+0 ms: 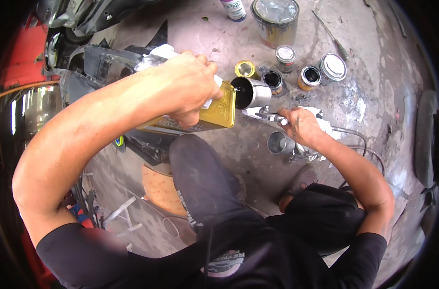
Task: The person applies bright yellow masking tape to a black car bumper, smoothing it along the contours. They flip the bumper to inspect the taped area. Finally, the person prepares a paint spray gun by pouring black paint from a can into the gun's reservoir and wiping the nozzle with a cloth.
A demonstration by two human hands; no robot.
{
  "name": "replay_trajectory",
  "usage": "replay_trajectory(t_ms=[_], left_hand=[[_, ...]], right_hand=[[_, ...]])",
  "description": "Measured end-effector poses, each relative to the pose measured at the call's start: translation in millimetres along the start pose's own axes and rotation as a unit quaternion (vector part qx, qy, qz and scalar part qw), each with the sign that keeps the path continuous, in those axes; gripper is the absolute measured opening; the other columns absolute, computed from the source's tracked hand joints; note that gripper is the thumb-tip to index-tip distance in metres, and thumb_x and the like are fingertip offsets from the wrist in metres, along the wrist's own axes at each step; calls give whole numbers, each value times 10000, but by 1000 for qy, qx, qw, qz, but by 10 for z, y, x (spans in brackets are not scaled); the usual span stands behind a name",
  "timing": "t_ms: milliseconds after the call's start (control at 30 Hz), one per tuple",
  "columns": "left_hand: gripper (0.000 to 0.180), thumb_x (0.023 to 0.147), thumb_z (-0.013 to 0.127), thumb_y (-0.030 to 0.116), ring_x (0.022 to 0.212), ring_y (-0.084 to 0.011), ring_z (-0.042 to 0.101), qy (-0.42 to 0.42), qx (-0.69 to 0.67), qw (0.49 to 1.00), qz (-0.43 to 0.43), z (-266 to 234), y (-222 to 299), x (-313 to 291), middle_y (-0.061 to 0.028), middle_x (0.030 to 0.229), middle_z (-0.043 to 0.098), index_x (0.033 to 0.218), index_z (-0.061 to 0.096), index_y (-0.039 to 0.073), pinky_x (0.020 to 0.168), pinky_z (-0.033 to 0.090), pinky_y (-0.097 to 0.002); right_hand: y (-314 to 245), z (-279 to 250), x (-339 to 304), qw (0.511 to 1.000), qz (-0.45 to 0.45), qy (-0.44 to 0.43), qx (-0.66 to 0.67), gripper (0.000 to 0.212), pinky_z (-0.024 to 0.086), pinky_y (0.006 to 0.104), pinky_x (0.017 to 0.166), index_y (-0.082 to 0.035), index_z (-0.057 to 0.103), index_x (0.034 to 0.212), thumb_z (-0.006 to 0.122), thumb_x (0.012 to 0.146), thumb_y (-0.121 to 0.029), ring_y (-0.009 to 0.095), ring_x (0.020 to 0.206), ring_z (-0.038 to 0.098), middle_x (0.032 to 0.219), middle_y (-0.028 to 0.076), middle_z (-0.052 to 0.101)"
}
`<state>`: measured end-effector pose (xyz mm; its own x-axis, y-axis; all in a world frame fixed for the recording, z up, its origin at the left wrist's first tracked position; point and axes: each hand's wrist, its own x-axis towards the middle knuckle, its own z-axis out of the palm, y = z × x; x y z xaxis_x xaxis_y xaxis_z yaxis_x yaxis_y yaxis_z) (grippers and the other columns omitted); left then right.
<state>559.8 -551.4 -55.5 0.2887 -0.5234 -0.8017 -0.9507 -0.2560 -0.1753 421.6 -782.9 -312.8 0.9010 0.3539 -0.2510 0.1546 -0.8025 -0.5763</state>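
My left hand (193,89) grips a rectangular gold metal can (219,113), which lies tipped on its side with its end toward the right. Some white cloth or paper shows by the fingers. Right at the can's end is the dark mouth of a silver metal cup (261,95), tilted toward it; a small bright streak shows between them, perhaps liquid. My right hand (301,126) is closed around a silver spray gun (263,114) just below that cup. Whether the cup is fixed to the gun is hard to see. A second metal cup (280,143) stands below my right hand.
Beyond the cup stand open tins with dark contents (310,77), a gold-rimmed tin (245,69), lidded tins (333,67) and a large bucket (276,21). A screwdriver (341,49) lies right. Dark plastic panels (101,62) are at left, a hose (357,134) at right.
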Motion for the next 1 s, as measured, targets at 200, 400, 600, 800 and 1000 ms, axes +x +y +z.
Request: replay_trajectory(t_ms=[200, 400, 600, 800, 1000], left_hand=[[721, 690, 841, 283, 1169, -329, 628, -69, 36, 997, -6, -136, 97, 81, -156, 1196, 646, 1402, 734, 241, 979, 522, -454], [720, 710, 852, 322, 1195, -326, 615, -114, 55, 992, -13, -165, 134, 83, -144, 1220, 639, 1415, 725, 251, 972, 518, -441], [715, 716, 849, 355, 1188, -319, 612, -126, 64, 990, -20, -142, 147, 67, -138, 1225, 629, 1415, 724, 262, 961, 513, -435], [705, 714, 853, 352, 1179, -315, 611, -129, 75, 989, -20, -116, 156, 72, -139, 1216, 628, 1403, 730, 262, 938, 511, -434], [676, 712, 862, 361, 1181, -318, 612, -133, 61, 989, -16, -103, 141, 71, -141, 1210, 630, 1369, 754, 245, 942, 514, -438]], right_hand=[[46, 71, -22, 1000, -18, -6, -6, 256, 591, 518, 823, -76, 716, 1112, 732, 882, -189, 420, 870, 751, 852, 212, 754], [36, 83, 6, 999, -8, -31, -14, 260, 592, 505, 841, -74, 722, 1108, 744, 886, -209, 396, 905, 757, 900, 186, 768], [9, 50, 27, 997, 5, -70, -34, 286, 594, 495, 856, -88, 732, 1121, 758, 886, -249, 379, 949, 759, 967, 174, 776], [61, 156, 28, 999, -14, -31, -21, 307, 588, 509, 808, -105, 753, 1199, 753, 945, -278, 415, 872, 747, 854, 199, 760], [97, 219, 40, 999, -22, -24, -27, 309, 590, 507, 812, -109, 750, 1206, 752, 941, -269, 407, 874, 751, 872, 196, 764]])
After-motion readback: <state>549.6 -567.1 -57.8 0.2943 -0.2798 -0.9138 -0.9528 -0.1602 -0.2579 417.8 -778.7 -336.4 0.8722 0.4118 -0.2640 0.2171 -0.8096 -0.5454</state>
